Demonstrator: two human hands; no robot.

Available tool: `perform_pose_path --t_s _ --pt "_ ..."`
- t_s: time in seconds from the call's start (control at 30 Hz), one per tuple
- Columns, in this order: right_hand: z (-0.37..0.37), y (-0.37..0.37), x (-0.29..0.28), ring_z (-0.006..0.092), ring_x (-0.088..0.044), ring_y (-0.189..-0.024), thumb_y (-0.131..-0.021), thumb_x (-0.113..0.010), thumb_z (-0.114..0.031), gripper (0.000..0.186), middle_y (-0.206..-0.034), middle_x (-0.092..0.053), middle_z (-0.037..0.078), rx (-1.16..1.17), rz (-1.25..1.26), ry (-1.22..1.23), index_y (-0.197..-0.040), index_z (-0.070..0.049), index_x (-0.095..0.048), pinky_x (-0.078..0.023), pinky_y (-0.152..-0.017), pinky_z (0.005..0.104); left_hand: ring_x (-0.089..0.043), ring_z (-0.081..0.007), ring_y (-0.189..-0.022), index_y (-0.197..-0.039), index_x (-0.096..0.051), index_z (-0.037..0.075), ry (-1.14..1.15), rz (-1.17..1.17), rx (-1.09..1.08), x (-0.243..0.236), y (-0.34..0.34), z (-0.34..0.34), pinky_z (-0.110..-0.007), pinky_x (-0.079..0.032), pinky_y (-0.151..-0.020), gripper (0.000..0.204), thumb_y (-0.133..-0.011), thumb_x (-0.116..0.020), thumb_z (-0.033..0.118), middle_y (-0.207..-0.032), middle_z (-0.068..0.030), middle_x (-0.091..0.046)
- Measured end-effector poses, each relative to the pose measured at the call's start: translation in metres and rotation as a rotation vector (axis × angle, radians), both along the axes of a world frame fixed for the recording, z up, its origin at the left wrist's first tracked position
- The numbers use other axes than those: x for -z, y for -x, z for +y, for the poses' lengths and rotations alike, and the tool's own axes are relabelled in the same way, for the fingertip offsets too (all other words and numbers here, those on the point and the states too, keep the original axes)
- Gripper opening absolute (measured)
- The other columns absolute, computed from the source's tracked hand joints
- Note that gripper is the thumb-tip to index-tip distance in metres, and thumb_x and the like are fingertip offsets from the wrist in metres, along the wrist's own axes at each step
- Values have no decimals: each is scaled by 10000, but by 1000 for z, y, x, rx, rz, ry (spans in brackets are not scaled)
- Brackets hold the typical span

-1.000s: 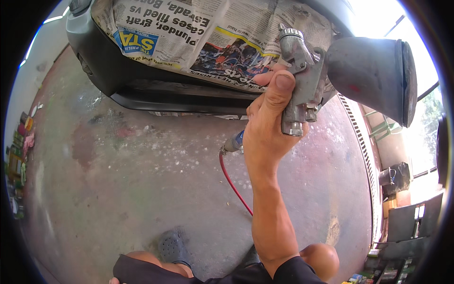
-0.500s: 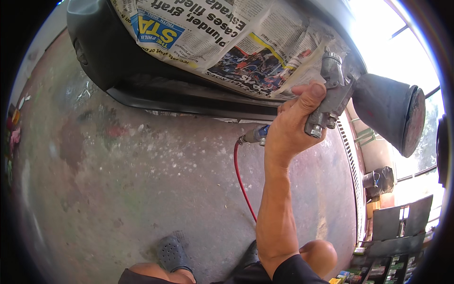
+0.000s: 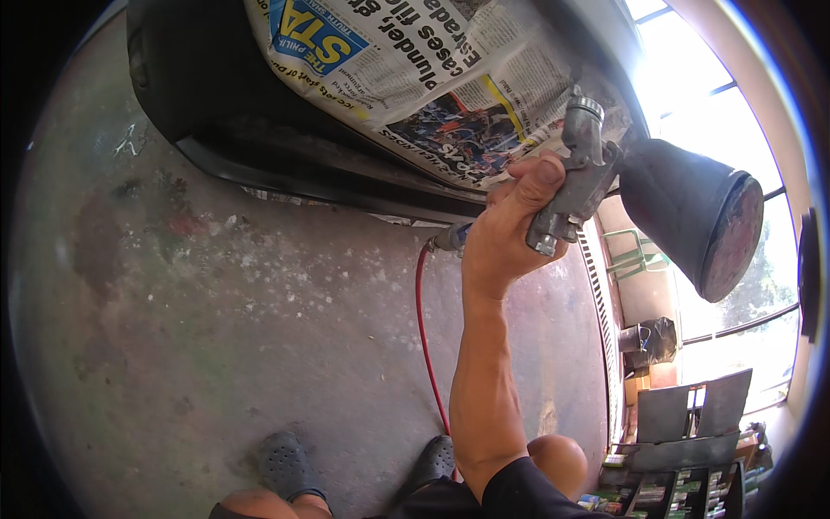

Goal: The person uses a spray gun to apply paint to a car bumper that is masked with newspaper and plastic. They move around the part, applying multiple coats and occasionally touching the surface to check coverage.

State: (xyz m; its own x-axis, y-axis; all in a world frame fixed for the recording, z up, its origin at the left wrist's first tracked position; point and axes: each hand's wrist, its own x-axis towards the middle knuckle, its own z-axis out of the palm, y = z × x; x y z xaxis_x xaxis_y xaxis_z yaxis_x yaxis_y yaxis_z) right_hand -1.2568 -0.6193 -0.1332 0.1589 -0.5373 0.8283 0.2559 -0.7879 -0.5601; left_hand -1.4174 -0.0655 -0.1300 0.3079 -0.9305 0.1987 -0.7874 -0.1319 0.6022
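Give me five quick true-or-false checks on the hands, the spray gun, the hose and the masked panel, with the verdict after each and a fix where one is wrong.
1. The right hand grips the spray gun. True.
2. The hose is green. False: it is red.
3. Newspaper covers part of the dark panel. True.
4. The left hand steadies the gun's cup. False: the left hand is not in view, and no hand is on the cup.
5. In the picture, the cup lies to the right of the gripping hand. True.
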Motion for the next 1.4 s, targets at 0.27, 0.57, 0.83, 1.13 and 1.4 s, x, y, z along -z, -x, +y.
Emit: perform_pose_path --t_s 0.27,0.57,0.83,1.13,1.4 --pt "-5 3 -10 117 -624 -889 -1168 -647 -345 335 -1057 -689 41 170 40 -51 -1186 -14 -696 -508 -775 293 -272 -570 -1644 -1746 -301 142 -7 -82 -9 9 -9 5 -756 -319 -1277 704 -1161 -461 501 -1832 -200 -214" --pt "48 -34 2 148 -701 -1012 -1112 -735 -177 222 -1078 -738 68 -130 32 11 -1199 20 -682 -546 -937 289 -434 -458 -1594 -1609 -557 155 303 107 -411 19 27 -24 -704 -337 -1271 546 -1178 -438 469 -1673 -137 -536" --pt "100 -61 3 68 -596 -761 -1117 -726 -276 308 -1007 -735 38 -269 81 168 -1177 21 -673 -490 -679 240 -592 -457 -1452 -1407 -719 130 569 80 -596 38 37 -36 -696 -407 -1223 467 -1141 -532 465 -1451 -129 -719" --pt "88 -80 0 119 -707 -868 -1103 -755 -210 265 -1001 -768 83 -127 109 282 -1193 27 -678 -554 -801 263 -522 -466 -1526 -1400 -706 116 480 153 -479 33 32 -4 -703 -386 -1248 450 -1140 -540 445 -1468 -138 -693" --pt "132 -104 9 96 -691 -765 -1090 -776 -223 282 -917 -771 50 -322 141 265 -1177 25 -673 -559 -716 256 -684 -430 -1372 -1092 -789 28 812 289 -830 31 49 -45 -634 -396 -1267 190 -1052 -688 183 -1227 -164 -826"
